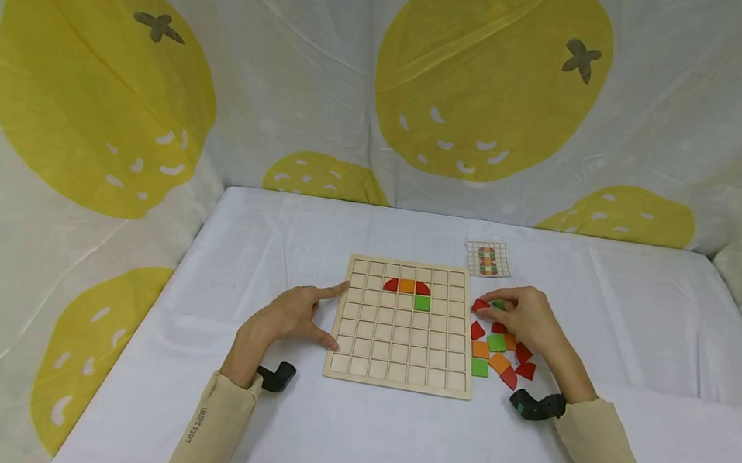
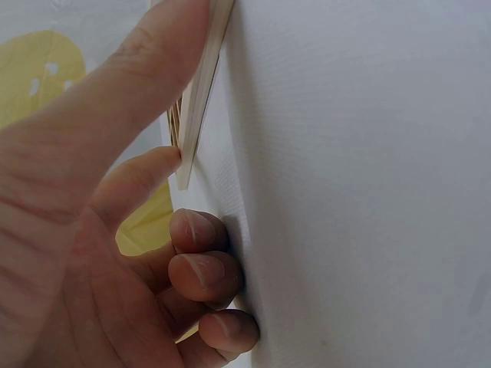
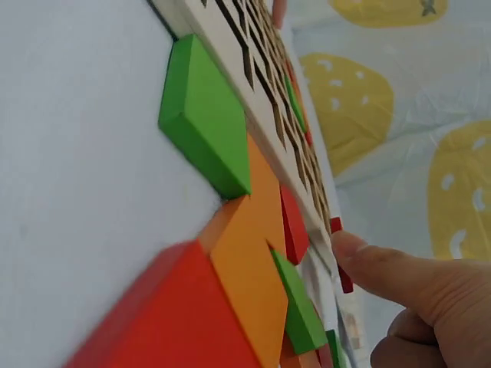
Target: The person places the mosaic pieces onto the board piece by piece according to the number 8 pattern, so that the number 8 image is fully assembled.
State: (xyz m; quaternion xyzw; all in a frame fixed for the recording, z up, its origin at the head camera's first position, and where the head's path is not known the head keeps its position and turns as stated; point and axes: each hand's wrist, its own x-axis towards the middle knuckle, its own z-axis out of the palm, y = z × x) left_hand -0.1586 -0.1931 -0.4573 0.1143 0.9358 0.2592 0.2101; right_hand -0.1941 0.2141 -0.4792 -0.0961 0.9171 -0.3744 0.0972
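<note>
A wooden grid board point(image 1: 390, 352) lies on the white cloth. In its upper rows sit two red quarter-round tiles point(image 1: 423, 289), an orange square tile point(image 1: 407, 286) between them, and a green square tile point(image 1: 422, 303) below the right one. My left hand point(image 1: 286, 313) touches the board's left edge with thumb and forefinger spread; the left wrist view shows the other fingers point(image 2: 205, 277) bent beside the cloth. Just off the board's right edge, my right hand point(image 1: 526, 314) pinches a red tile point(image 1: 479, 306). The right wrist view shows the thumb point(image 3: 383, 268) against it.
Several loose red, orange and green tiles point(image 1: 495, 343) lie right of the board, some overlapping. A small pattern card point(image 1: 488, 259) rests behind them. Lemon-printed cloth point(image 1: 304, 97) hangs at the back and sides. Black wrist devices point(image 1: 536, 406) sit by both cuffs.
</note>
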